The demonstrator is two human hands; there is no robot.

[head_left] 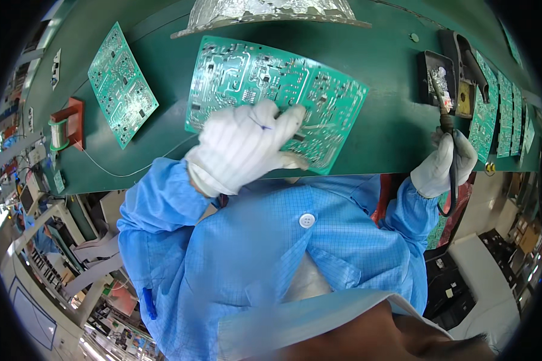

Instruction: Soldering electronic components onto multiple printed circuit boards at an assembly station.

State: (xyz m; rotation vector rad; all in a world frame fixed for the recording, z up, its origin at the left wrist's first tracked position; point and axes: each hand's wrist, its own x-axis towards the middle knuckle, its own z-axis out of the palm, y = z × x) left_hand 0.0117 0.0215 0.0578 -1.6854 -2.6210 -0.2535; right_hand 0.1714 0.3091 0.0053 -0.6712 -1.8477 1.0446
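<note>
Green bench (391, 72) is spanning the frame's upper half. Large circuit board (283, 81) is lying at upper centre; second circuit board (123, 87) is resting at upper left. White-gloved left grip (241, 141) is covering the large board's lower edge, fingers spreading; whether it's pinching anything, cannot tell. Right grip (444, 162), right of frame, is closing around a soldering iron (445, 124), tip reaching over a black tray (424, 87). Solder spool (59, 135) is sitting far left, thin wire (126, 175) trailing toward left grip.

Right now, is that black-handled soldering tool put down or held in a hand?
Held: the white-gloved right hand grips the black-handled soldering tool, its metal end at the black rectangular tray.
</note>
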